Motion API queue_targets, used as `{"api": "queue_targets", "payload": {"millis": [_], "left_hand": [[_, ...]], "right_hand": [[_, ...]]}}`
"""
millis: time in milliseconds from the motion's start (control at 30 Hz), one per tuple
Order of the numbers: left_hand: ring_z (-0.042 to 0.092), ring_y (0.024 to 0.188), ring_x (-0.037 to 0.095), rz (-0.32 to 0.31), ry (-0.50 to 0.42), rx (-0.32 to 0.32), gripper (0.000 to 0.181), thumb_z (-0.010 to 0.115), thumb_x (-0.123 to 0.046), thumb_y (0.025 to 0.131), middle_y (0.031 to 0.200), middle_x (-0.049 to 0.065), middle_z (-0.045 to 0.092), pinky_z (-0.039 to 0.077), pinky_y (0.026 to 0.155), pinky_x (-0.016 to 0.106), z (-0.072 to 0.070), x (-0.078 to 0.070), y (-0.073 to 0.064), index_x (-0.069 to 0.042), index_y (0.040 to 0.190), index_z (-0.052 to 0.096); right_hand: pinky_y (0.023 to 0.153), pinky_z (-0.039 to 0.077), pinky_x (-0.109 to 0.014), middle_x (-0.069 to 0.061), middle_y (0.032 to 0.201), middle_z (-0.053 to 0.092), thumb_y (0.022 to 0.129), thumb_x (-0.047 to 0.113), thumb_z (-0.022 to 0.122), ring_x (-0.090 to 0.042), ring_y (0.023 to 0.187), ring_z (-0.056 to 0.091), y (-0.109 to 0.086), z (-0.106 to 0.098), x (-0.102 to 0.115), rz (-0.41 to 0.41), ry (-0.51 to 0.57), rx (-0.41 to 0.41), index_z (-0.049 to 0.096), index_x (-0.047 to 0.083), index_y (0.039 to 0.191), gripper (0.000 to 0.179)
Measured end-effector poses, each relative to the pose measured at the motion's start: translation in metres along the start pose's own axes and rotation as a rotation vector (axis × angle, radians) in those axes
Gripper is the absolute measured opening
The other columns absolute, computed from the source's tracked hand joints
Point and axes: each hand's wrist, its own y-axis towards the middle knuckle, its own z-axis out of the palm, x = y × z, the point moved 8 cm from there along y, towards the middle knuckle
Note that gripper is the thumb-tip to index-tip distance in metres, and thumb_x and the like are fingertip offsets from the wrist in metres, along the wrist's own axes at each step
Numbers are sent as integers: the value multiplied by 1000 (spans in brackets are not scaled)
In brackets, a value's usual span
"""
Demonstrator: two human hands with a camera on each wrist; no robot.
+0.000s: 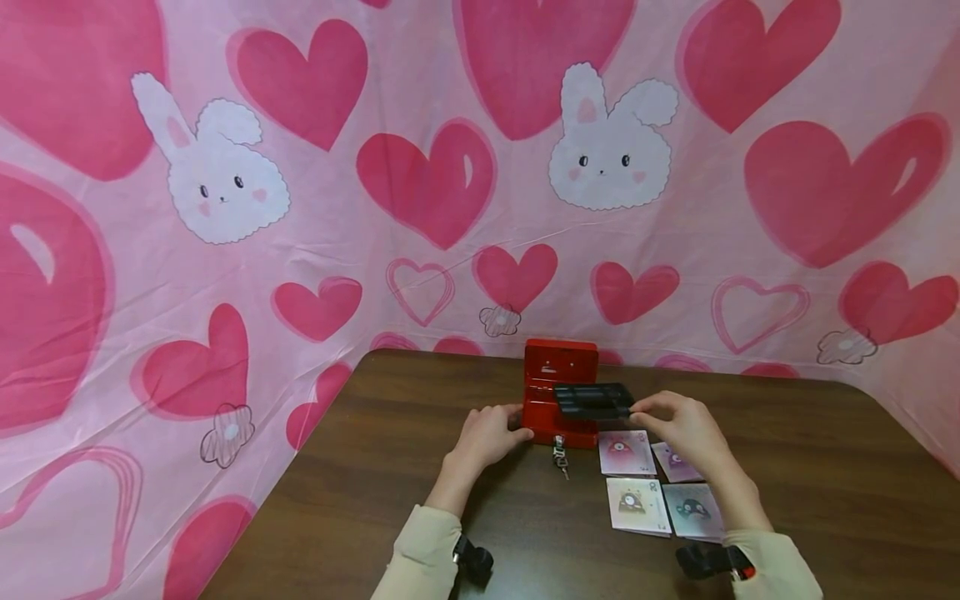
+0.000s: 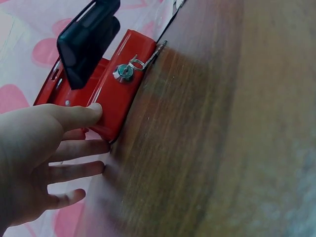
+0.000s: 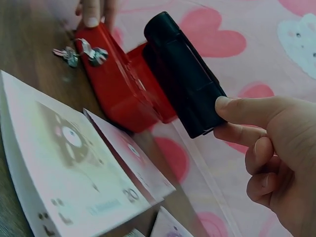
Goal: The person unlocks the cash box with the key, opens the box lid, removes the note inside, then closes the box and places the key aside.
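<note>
A small red metal cash box (image 1: 561, 432) stands on the table with its lid (image 1: 561, 360) raised. My left hand (image 1: 487, 433) holds the box at its front left corner, thumb on the rim and fingers along the side. Between thumb and forefinger, my right hand (image 1: 686, 429) pinches the right end of a black plastic coin tray (image 1: 594, 401). The tray is tilted above the box, its compartments partly visible. A key ring with keys (image 1: 561, 458) hangs from the lock (image 2: 123, 73) on the box's front.
Right of the box lie several folded cartoon-print paper notes: a pink one (image 1: 627, 452), a cream one (image 1: 637, 505), a grey-blue one (image 1: 693, 511) and a purple one (image 1: 675, 463) partly behind my right hand. A pink heart-print cloth (image 1: 450, 275) hangs behind the brown table (image 1: 360, 475).
</note>
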Motion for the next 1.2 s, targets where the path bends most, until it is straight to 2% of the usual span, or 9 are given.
{"api": "queue_targets", "payload": {"millis": [400, 633, 833, 1067, 1200], "left_hand": [[68, 109, 20, 1, -25, 7, 50, 69, -41, 91, 119, 1, 73, 43, 102, 47, 0, 2, -1, -15, 134, 64], [67, 110, 22, 1, -28, 16, 50, 69, -40, 91, 119, 2, 74, 41, 103, 50, -2, 0, -2, -14, 134, 64], [68, 108, 21, 1, -22, 7, 50, 69, -41, 91, 116, 1, 75, 41, 102, 50, -4, -1, -2, -15, 132, 65], [68, 101, 20, -7, -22, 6, 50, 70, -41, 90, 111, 2, 76, 42, 98, 47, -4, 0, -2, -14, 131, 66], [68, 98, 19, -2, -26, 8, 48, 71, -41, 90, 111, 2, 76, 42, 98, 46, -4, 0, -2, -15, 130, 67]], "right_hand": [[80, 53, -46, -5, 97, 74, 87, 23, 76, -24, 90, 66, 2, 20, 27, -58, -19, -62, 78, 16, 95, 10], [75, 54, -48, -4, 95, 74, 86, 25, 78, -29, 91, 69, 3, 32, 35, -53, -58, -127, 78, 18, 91, 9], [69, 53, -46, -4, 97, 74, 86, 25, 78, -29, 89, 68, 2, 42, 40, -12, -83, -124, 78, 19, 92, 9], [75, 54, -52, -4, 97, 73, 86, 24, 77, -30, 93, 68, 2, 54, 38, 21, -88, -79, 78, 18, 91, 8], [77, 54, -50, -3, 94, 71, 86, 22, 77, -28, 90, 67, 2, 60, 34, 37, -77, -43, 78, 18, 89, 6]]}}
